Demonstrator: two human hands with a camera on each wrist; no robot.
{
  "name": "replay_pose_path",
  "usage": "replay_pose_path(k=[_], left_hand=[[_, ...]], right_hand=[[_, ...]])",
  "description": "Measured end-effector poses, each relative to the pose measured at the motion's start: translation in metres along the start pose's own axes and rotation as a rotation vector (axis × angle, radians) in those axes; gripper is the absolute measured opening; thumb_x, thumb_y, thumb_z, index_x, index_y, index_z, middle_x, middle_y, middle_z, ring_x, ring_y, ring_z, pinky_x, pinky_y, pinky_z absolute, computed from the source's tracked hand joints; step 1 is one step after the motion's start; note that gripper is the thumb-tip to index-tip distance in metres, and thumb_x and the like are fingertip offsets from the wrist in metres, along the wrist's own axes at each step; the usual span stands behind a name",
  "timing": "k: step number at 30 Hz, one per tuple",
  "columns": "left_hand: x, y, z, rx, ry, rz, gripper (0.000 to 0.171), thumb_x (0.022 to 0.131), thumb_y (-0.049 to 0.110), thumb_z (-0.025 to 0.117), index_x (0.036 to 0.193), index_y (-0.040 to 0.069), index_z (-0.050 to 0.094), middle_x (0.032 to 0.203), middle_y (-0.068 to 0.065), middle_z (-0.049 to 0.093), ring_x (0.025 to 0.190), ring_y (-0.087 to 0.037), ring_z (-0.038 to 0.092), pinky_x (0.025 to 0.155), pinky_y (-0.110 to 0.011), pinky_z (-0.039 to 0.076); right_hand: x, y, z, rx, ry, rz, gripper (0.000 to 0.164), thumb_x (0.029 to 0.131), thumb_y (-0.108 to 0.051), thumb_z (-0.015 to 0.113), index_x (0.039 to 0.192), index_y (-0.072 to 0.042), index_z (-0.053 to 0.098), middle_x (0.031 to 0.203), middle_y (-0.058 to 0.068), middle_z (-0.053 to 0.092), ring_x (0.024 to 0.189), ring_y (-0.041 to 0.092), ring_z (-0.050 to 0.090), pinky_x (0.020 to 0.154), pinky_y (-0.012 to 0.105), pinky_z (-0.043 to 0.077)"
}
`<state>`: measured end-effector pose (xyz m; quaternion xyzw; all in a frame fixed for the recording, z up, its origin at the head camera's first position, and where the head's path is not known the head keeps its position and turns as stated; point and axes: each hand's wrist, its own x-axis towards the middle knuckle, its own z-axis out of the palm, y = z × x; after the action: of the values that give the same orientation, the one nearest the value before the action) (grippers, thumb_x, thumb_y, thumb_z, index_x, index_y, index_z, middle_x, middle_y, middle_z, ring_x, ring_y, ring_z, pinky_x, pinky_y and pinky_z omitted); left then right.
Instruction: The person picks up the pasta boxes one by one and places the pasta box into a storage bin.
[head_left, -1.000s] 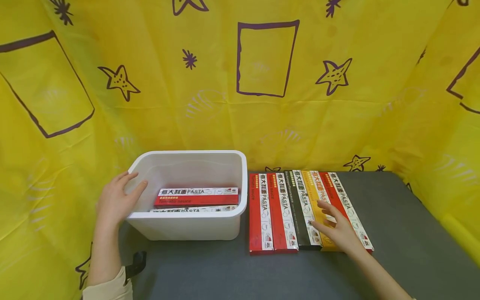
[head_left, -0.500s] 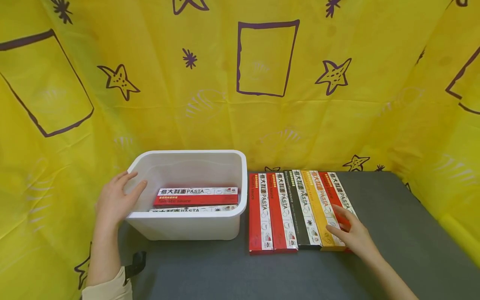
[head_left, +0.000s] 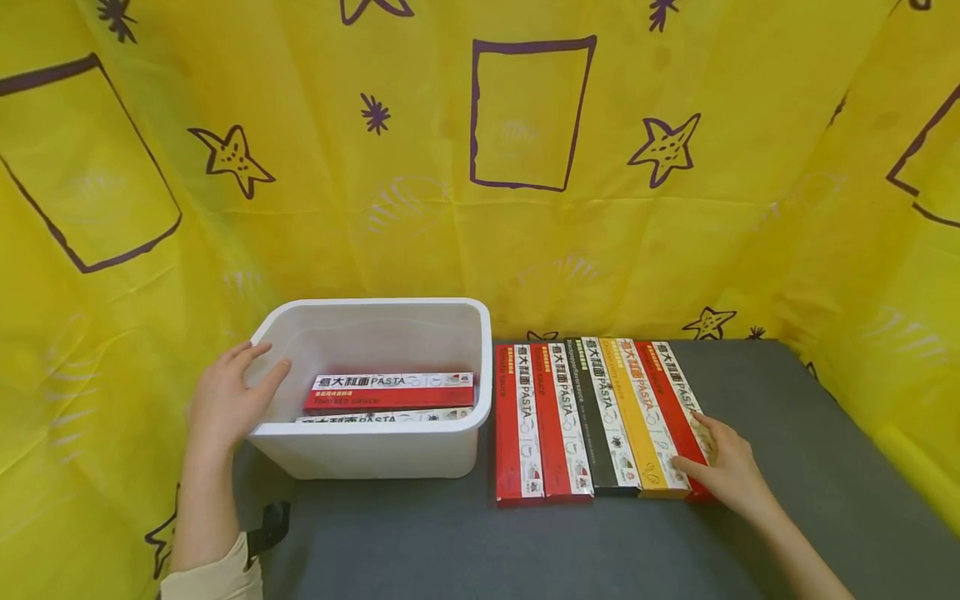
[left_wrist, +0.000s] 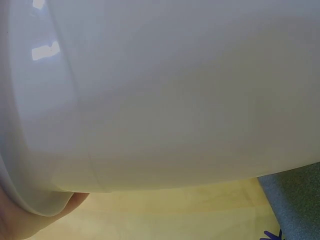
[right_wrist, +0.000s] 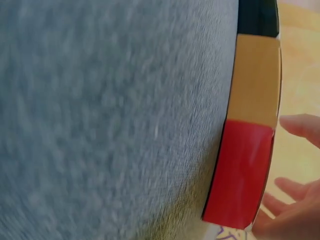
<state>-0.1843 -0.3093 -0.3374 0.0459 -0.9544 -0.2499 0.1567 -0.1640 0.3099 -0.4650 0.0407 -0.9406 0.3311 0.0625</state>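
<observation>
In the head view my left hand (head_left: pixel 228 400) lies over the left rim of the white plastic bin (head_left: pixel 375 450), its thumb pointing inside. The left wrist view has the bin's outer wall (left_wrist: pixel 175 100), with part of the hand tucked behind the rim. At the right end of a row, my right hand (head_left: pixel 727 467) spans the last red pasta box (head_left: pixel 667 400). Its thumb is at the seam with the yellow pasta box (head_left: pixel 645 417) and its fingers are along the far side. In the right wrist view the thumb (right_wrist: pixel 302 127) and fingers are spread above the red box's end (right_wrist: pixel 240 172).
Left of the yellow box lie a black pasta box (head_left: pixel 600 425) and two red pasta boxes (head_left: pixel 510 433), side by side. More pasta boxes (head_left: pixel 390 396) lie inside the bin. Yellow patterned cloth (head_left: pixel 420 233) hangs behind the dark grey table (head_left: pixel 420 542).
My right hand has moved right, from over the yellow box to the last red box. My left hand has stayed at the bin's rim. The head view has shifted slightly.
</observation>
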Motion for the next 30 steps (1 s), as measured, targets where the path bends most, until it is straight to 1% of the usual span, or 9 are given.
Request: replay_pose_path(k=[2, 9, 16, 18, 22, 30], left_hand=[[0.0, 0.0, -0.001, 0.001, 0.001, -0.003, 0.065, 0.098, 0.048, 0.048, 0.139, -0.002, 0.049, 0.144, -0.032, 0.039, 0.126, -0.057, 0.034, 0.096, -0.074, 0.026], [-0.001, 0.0, -0.001, -0.009, 0.001, -0.009, 0.065, 0.098, 0.048, 0.048, 0.139, -0.002, 0.049, 0.144, -0.032, 0.039, 0.126, -0.058, 0.033, 0.096, -0.074, 0.026], [-0.001, 0.0, -0.001, -0.004, -0.007, -0.012, 0.066, 0.098, 0.049, 0.047, 0.14, -0.002, 0.048, 0.144, -0.032, 0.038, 0.127, -0.057, 0.032, 0.096, -0.074, 0.025], [-0.001, 0.0, -0.001, -0.001, -0.012, -0.016, 0.066, 0.098, 0.049, 0.047, 0.14, -0.001, 0.048, 0.145, -0.031, 0.038, 0.127, -0.057, 0.032, 0.096, -0.074, 0.026], [-0.001, 0.001, -0.001, 0.0, -0.018, -0.022, 0.066, 0.098, 0.05, 0.047, 0.14, -0.001, 0.048, 0.145, -0.032, 0.037, 0.127, -0.058, 0.032, 0.096, -0.075, 0.025], [0.0, 0.001, -0.001, 0.003, -0.016, -0.016, 0.066, 0.098, 0.049, 0.046, 0.14, -0.002, 0.048, 0.145, -0.032, 0.037, 0.127, -0.058, 0.032, 0.097, -0.074, 0.025]], right_hand=[[0.001, 0.003, -0.001, -0.01, -0.011, -0.001, 0.081, 0.078, -0.022, 0.076, 0.136, 0.017, 0.036, 0.132, 0.041, 0.038, 0.12, 0.057, 0.031, 0.095, 0.071, 0.024], [0.002, 0.008, -0.007, 0.006, -0.084, 0.05, 0.088, 0.083, -0.027, 0.072, 0.138, 0.023, 0.026, 0.134, 0.043, 0.033, 0.12, 0.055, 0.033, 0.096, 0.069, 0.029], [0.004, 0.009, -0.011, -0.004, -0.177, 0.15, 0.092, 0.086, -0.036, 0.068, 0.141, 0.021, 0.02, 0.136, 0.043, 0.03, 0.12, 0.054, 0.034, 0.096, 0.069, 0.032], [0.005, 0.01, -0.012, -0.008, -0.193, 0.162, 0.092, 0.087, -0.036, 0.067, 0.141, 0.022, 0.019, 0.136, 0.044, 0.029, 0.121, 0.055, 0.034, 0.097, 0.069, 0.031], [0.005, 0.012, -0.013, -0.018, -0.204, 0.168, 0.092, 0.088, -0.036, 0.066, 0.141, 0.022, 0.018, 0.137, 0.045, 0.028, 0.122, 0.056, 0.033, 0.097, 0.069, 0.031], [0.007, 0.012, -0.012, -0.07, -0.178, 0.148, 0.09, 0.086, -0.036, 0.067, 0.139, 0.023, 0.024, 0.134, 0.046, 0.034, 0.119, 0.056, 0.039, 0.095, 0.068, 0.035]])
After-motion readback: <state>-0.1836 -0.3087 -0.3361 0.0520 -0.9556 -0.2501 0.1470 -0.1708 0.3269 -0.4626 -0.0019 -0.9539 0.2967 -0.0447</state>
